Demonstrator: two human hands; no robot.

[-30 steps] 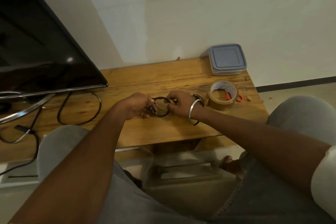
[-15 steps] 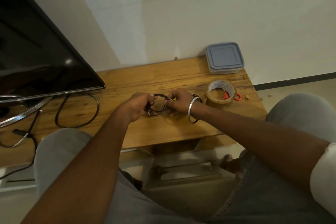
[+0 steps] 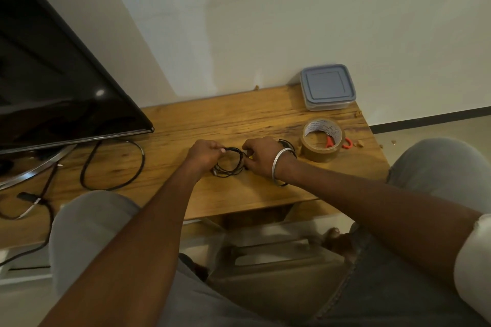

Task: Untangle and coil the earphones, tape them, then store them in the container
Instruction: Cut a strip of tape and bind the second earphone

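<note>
Black earphones (image 3: 231, 164) form a small coil of several loops over the middle of the wooden table (image 3: 255, 119). My left hand (image 3: 203, 155) pinches the coil's left side at the top. My right hand (image 3: 259, 156) grips its right side; a metal bangle sits on that wrist. A roll of brown tape (image 3: 322, 139) stands just right of my right hand. The clear container (image 3: 327, 87) with a blue-grey lid, closed, sits at the table's far right corner against the wall.
Red-handled scissors (image 3: 338, 142) lie partly behind and inside the tape roll. A black TV (image 3: 58, 87) on a metal stand fills the left side, with black cables (image 3: 111, 164) looped on the table. My knees are at the near edge.
The coil has flattened and dropped lower between my hands, which have stayed close together. The view has shifted slightly.
</note>
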